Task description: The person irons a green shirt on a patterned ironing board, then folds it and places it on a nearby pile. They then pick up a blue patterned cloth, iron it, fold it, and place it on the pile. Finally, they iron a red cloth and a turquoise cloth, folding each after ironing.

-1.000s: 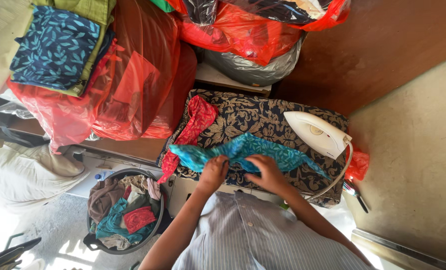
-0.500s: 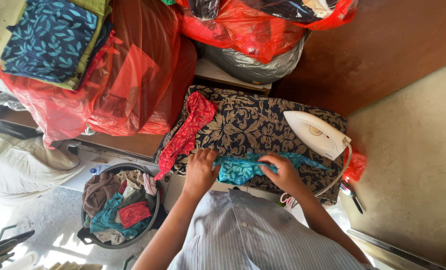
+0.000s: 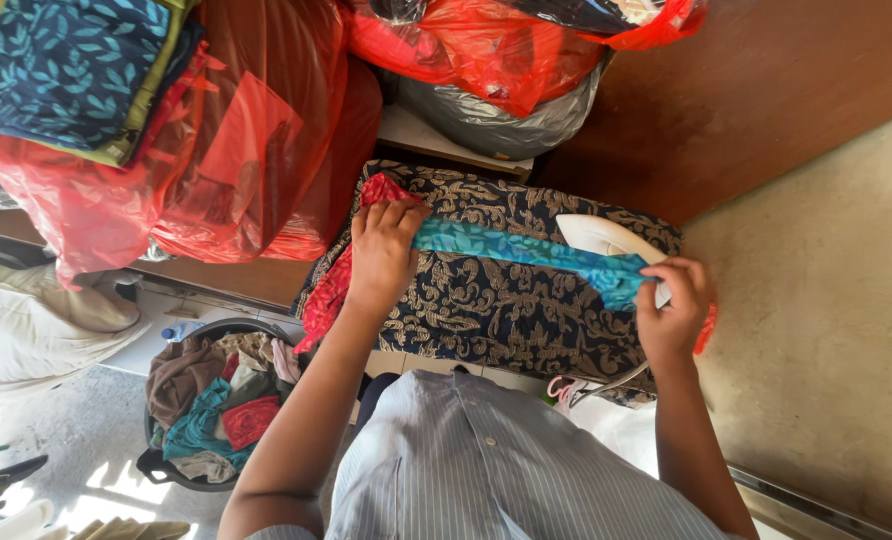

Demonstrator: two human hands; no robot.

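Teal cloth strip (image 3: 526,249) stretched between left hand (image 3: 384,252) and right hand (image 3: 672,305).

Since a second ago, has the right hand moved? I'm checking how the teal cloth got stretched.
Yes. The right hand went from mid-board out to the white iron at the patterned board's right end, pulling the teal cloth taut.

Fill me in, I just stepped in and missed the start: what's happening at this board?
A person stretches a teal cloth strip flat across the patterned ironing board, left hand pinning one end, right hand pinching the other. A white iron rests behind the strip, a red cloth hangs off the board's left edge, and a basket of clothes sits below.
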